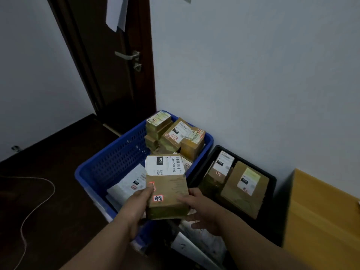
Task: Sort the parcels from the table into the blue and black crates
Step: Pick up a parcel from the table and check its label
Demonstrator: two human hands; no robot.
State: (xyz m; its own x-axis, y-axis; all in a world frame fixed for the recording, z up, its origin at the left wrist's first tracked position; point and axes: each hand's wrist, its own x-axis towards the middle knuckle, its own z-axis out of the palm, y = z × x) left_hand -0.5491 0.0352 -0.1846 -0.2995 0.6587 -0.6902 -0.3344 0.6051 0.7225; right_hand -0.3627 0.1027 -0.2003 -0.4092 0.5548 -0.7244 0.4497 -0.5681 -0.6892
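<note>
Here both hands [139,203] [202,209] grip a cardboard parcel [167,193] above the dark floor [48,172] by the door [116,75]

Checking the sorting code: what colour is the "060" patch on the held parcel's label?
Black with white digits, head view.
</note>
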